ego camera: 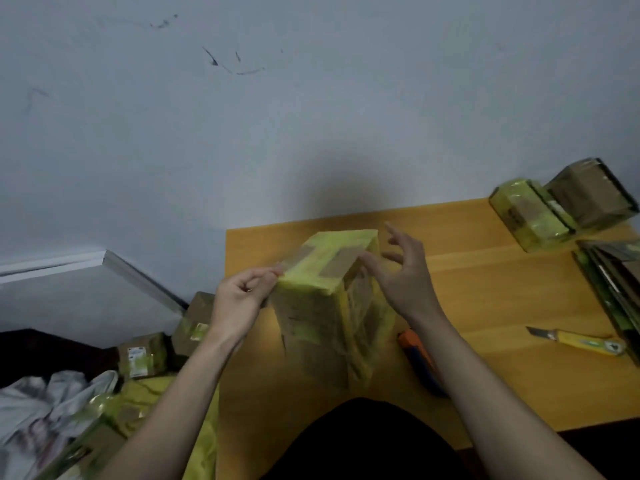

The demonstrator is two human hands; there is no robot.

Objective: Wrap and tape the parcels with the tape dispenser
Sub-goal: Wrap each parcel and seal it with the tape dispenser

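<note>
- Left hand: fingers curl inward; thumb and fingertips pinch the parcel's upper left corner, where a tape strip runs off the edge. The wrist is bent and the forearm rises from the lower left.
- Right hand: fingers are spread and nearly straight, gripping nothing. The thumb tip touches the parcel's upper right corner; the other fingers stand clear of it. The forearm enters from the lower right.
- Parcel: cardboard wrapped in yellow tape, upright on the table between both hands, near the front edge.
- Dispenser: orange and blue, on the table just right of the parcel, partly hidden by the right forearm.
- Knife: yellow, on the table well right.
- Taped boxes: far right corner.
</note>
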